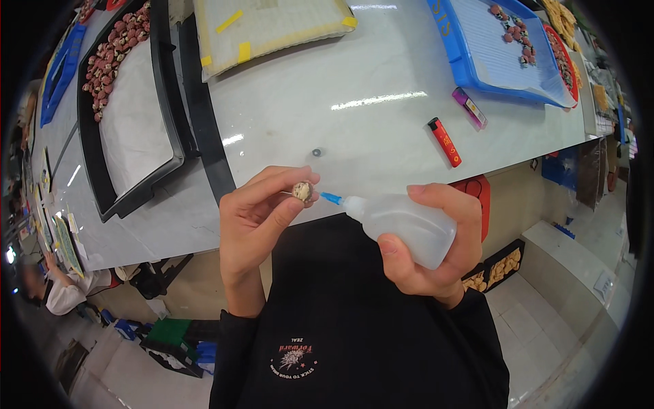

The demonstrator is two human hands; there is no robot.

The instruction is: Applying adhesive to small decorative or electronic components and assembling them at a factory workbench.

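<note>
My left hand (252,221) pinches a small roundish piece (302,191), cream on the face and darker round the rim, between thumb and fingers. A thin pale line sticks out beside it; what it is, I cannot tell. My right hand (439,238) is wrapped round a translucent white squeeze bottle (412,225) tipped on its side. Its blue nozzle (331,198) points left at the piece, with its tip close to my left fingertips. Whether the tip touches the piece is hard to see. A small dark cap-like bit (317,153) lies on the table just beyond my left hand.
A black tray (184,136) at left holds many reddish round pieces. A blue tray (470,78) with similar pieces stands at far right. A taped pale board (272,34) lies at the back. Red (445,142) and purple (470,108) lighters rest on the white table (293,116).
</note>
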